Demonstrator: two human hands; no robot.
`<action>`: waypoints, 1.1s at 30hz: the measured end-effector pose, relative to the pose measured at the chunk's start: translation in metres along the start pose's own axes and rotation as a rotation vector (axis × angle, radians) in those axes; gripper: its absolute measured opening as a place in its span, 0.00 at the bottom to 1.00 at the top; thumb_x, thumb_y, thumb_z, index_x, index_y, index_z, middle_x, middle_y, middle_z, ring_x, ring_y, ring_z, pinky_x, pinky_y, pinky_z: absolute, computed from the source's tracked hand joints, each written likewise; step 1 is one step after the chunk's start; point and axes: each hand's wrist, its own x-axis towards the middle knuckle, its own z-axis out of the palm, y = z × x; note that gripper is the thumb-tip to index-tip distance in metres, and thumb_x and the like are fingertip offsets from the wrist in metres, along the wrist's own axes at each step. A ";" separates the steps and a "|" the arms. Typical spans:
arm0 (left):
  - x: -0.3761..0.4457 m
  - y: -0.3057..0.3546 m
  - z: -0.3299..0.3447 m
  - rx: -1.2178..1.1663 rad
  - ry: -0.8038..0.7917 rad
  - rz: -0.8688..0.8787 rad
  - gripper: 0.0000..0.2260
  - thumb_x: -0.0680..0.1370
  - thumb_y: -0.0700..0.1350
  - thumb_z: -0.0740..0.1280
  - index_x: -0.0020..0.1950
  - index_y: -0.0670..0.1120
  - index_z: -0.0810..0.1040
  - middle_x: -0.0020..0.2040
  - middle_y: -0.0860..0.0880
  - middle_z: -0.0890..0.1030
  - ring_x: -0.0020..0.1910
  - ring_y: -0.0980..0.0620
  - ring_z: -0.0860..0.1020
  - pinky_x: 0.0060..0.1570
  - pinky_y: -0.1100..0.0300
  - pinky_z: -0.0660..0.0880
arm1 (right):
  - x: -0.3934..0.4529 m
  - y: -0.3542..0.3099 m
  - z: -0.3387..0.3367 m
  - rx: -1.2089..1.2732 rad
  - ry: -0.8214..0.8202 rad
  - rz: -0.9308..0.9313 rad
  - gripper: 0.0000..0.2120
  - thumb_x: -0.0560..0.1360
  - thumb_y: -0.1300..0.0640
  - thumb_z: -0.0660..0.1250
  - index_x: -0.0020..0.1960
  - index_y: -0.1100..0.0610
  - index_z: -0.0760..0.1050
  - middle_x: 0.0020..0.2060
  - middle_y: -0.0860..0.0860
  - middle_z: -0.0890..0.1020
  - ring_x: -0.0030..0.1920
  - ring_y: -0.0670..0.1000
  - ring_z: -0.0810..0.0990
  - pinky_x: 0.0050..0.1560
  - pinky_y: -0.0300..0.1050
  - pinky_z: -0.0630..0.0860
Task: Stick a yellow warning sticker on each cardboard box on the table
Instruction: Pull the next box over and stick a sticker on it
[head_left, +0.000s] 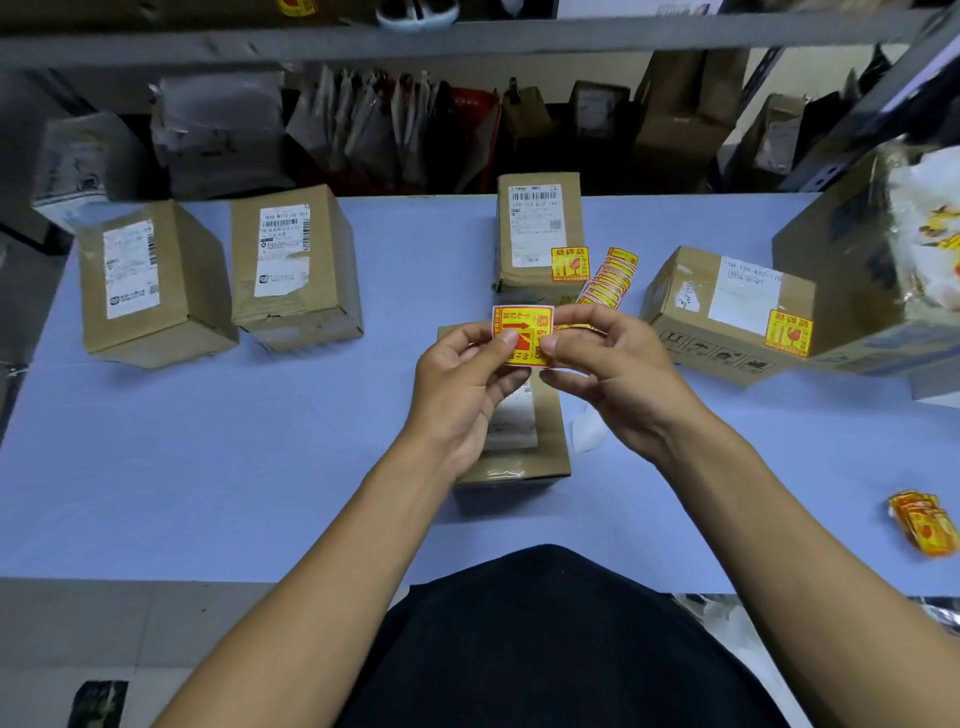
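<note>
Both hands hold one yellow warning sticker (521, 332) on white backing above a cardboard box (545, 441) at the table's middle. My left hand (462, 384) pinches its left edge with thumb on top. My right hand (602, 374) pinches its right edge. A strip of further stickers (608, 280) trails behind the right hand. The back-centre box (537, 208) carries a yellow sticker (570, 264), and so does the right box (727, 312), whose sticker (788, 332) sits at its near corner. Two boxes at the left (150, 291) (291, 270) show only white labels.
A small pile of crumpled yellow stickers (922, 522) lies near the table's right edge. A large box with a plastic bag (883, 249) stands at the far right. Shelving with parcels runs behind the blue table (208, 441). White backing scraps (589, 431) lie beside the middle box.
</note>
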 end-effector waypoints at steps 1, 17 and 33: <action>-0.001 0.001 -0.001 -0.018 -0.003 -0.012 0.02 0.79 0.36 0.68 0.50 0.42 0.77 0.42 0.45 0.84 0.39 0.52 0.83 0.39 0.61 0.80 | 0.000 -0.002 0.001 -0.042 -0.001 -0.016 0.08 0.75 0.69 0.70 0.48 0.58 0.79 0.39 0.54 0.85 0.39 0.50 0.84 0.45 0.44 0.83; -0.004 0.026 -0.004 0.175 -0.143 -0.029 0.02 0.79 0.38 0.68 0.47 0.44 0.77 0.36 0.50 0.82 0.33 0.55 0.78 0.32 0.64 0.75 | -0.012 -0.019 -0.006 -0.097 -0.211 0.112 0.11 0.78 0.63 0.67 0.39 0.56 0.83 0.36 0.56 0.81 0.36 0.50 0.83 0.37 0.43 0.83; -0.004 0.025 -0.002 0.186 -0.118 0.002 0.04 0.78 0.38 0.69 0.45 0.44 0.77 0.36 0.48 0.82 0.32 0.55 0.77 0.32 0.63 0.75 | -0.011 -0.017 -0.005 -0.140 -0.237 0.028 0.08 0.78 0.61 0.68 0.42 0.56 0.83 0.35 0.52 0.82 0.37 0.48 0.82 0.35 0.43 0.82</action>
